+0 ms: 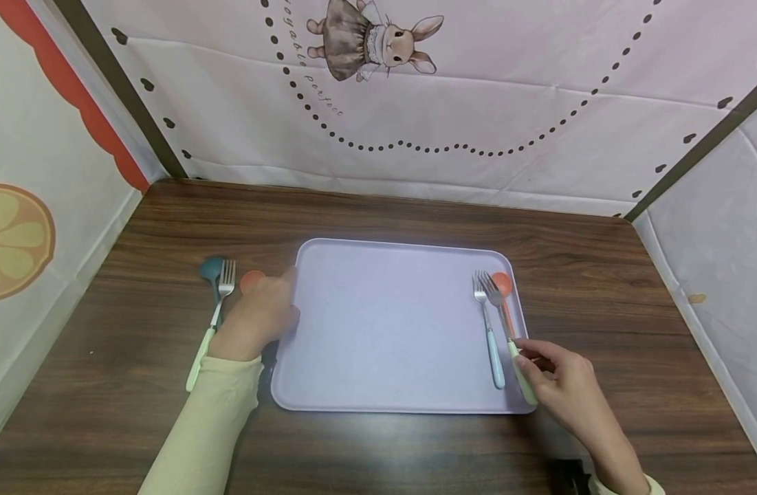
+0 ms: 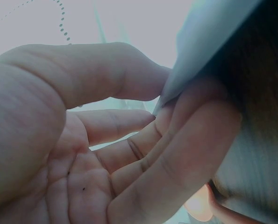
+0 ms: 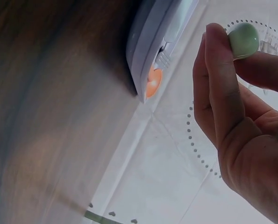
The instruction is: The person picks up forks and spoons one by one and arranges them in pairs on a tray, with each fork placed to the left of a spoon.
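Note:
At the left edge of a pale lilac tray (image 1: 378,330), my left hand (image 1: 260,320) pinches the rim; the left wrist view has the thumb on one side of the rim (image 2: 199,51) and fingers on the other. My right hand (image 1: 564,385) holds a fork with a light green handle (image 1: 522,378) between thumb and fingers, over the tray's right side. The handle's rounded end (image 3: 244,41) shows in the right wrist view. Beside that fork lie a blue-handled fork (image 1: 494,361) and an orange spoon (image 1: 502,283), both on the tray.
Left of the tray, on the brown wooden table (image 1: 378,454), are a teal spoon (image 1: 211,268), another green-handled fork (image 1: 199,361) and an orange spoon (image 1: 251,279) partly hidden by my left hand. A printed cloth (image 1: 508,103) hangs behind the table.

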Motion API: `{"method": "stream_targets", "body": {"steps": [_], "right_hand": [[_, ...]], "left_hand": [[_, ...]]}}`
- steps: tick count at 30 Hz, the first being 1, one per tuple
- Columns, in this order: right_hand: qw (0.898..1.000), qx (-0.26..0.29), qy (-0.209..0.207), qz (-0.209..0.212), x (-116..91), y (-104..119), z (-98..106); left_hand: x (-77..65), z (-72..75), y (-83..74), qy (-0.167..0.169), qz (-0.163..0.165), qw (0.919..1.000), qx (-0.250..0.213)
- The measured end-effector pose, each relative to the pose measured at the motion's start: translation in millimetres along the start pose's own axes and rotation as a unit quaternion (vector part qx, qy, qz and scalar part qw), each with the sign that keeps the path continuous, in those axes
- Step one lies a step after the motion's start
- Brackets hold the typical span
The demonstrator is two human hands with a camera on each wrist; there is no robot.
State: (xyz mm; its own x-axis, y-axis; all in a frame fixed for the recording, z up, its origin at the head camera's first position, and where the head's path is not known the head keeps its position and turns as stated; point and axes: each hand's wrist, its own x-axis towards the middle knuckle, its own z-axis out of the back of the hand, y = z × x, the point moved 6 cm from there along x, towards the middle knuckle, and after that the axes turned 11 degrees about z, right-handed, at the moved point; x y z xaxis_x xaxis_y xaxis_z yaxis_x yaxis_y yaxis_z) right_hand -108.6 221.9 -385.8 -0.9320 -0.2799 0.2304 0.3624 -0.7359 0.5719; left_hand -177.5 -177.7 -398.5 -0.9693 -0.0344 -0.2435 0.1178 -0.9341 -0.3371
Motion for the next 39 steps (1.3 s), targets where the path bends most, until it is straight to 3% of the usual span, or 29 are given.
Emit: {"method": "stream_targets", "body": {"steps": [25, 39], "right_hand": [[1.000, 0.017, -0.001, 0.016, 17.0, 16.5, -14.7], [0.999, 0.015, 0.009, 0.049, 24.5, 27.8, -22.8]], "left_hand": [[-1.9, 1.8, 0.1, -0.005, 0.001, 1.0000, -0.006], [-0.3, 0.4, 1.5, -0.005, -0.007, 0.9999, -0.010]]}}
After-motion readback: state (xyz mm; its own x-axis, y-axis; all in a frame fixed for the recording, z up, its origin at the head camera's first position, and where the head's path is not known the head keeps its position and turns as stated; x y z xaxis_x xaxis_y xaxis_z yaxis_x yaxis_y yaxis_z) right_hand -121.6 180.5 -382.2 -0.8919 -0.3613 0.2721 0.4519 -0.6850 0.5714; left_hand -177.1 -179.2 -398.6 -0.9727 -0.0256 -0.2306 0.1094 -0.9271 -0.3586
